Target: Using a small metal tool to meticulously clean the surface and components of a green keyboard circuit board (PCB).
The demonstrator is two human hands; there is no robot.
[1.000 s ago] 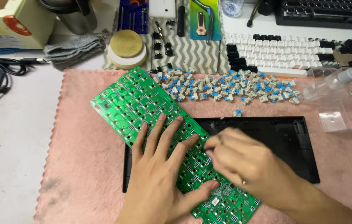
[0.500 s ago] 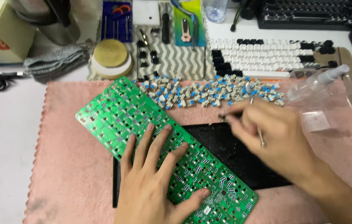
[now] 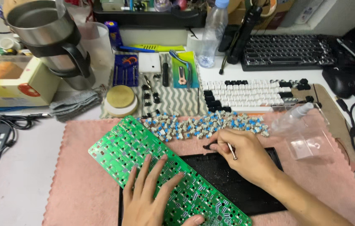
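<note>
Taking a keyboard apart on a pink mat.
The left hand (image 3: 152, 196) lies flat and open on the green board (image 3: 160, 180), already out of the black case (image 3: 244, 184); the right hand (image 3: 238, 157) pinches a thin metal tool (image 3: 230, 150) beside loose blue switches (image 3: 194, 127).

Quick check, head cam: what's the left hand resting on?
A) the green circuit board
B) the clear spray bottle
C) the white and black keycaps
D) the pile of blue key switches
A: the left hand lies flat, fingers spread, on the green circuit board, which sits tilted across the black keyboard case; the blue key switches lie further back, by the right hand.
</note>
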